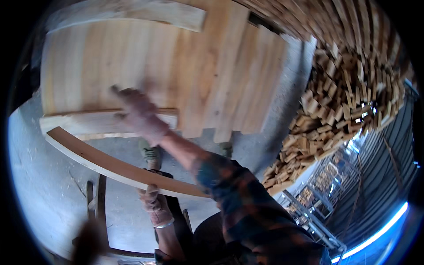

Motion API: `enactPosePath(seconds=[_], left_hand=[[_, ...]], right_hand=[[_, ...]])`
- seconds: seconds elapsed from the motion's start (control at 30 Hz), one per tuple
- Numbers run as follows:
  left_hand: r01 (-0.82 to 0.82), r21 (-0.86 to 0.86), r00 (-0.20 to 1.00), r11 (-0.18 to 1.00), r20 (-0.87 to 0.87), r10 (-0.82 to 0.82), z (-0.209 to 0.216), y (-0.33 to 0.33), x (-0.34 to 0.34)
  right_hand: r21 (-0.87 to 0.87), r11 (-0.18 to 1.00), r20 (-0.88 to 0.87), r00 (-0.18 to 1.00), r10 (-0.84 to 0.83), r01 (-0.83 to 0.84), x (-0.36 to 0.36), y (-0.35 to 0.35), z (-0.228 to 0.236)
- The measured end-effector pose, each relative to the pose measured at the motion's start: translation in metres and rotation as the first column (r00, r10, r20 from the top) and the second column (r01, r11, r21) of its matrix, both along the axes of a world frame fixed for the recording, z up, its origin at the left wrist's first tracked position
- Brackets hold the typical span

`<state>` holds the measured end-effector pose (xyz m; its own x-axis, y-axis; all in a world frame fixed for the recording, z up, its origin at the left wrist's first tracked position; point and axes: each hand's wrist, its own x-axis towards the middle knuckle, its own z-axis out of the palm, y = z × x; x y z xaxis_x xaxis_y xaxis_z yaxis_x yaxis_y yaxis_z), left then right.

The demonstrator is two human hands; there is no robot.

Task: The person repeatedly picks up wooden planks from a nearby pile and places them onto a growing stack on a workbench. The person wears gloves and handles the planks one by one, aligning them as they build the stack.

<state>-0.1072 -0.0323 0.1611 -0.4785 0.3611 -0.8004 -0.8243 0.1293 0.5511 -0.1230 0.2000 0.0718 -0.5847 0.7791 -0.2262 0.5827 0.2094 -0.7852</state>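
Observation:
My left hand (157,207), in a pale glove, grips a long wooden plank (110,158) near its middle. The plank slants from upper left to lower right, its right end passing behind my right sleeve. My right hand (143,117), also gloved and blurred by motion, hangs over a row of boards (119,62) laid side by side. Its thumb and fingers look apart, with nothing visible between them. Under that hand, a wooden crosspiece (84,123) runs along the near edge of the boards. Another crosspiece (128,15) lies along their far edge.
A big heap of cut wood blocks (335,110) rises at the right. Behind it stand stacked wood strips (318,17) and a metal rack (316,201). My shoes (150,152) show on the concrete floor (132,216). Dark narrow bars (101,212) stand at the lower left.

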Motion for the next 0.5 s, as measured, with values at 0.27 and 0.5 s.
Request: enactPosePath(seconds=[0.27,0.5], left_hand=[[0.167,-0.045,0.971,0.985,0.183,-0.157,-0.017,-0.010,0.046],[0.402,-0.010,0.913,0.916,0.077,-0.400,-0.020,0.008,0.090]], right_hand=[[0.152,0.768,0.745,0.439,-0.502,0.622,0.385,0.072,0.019],[0.124,0.758,0.630,0.539,-0.559,0.640,0.415,0.100,0.007]])
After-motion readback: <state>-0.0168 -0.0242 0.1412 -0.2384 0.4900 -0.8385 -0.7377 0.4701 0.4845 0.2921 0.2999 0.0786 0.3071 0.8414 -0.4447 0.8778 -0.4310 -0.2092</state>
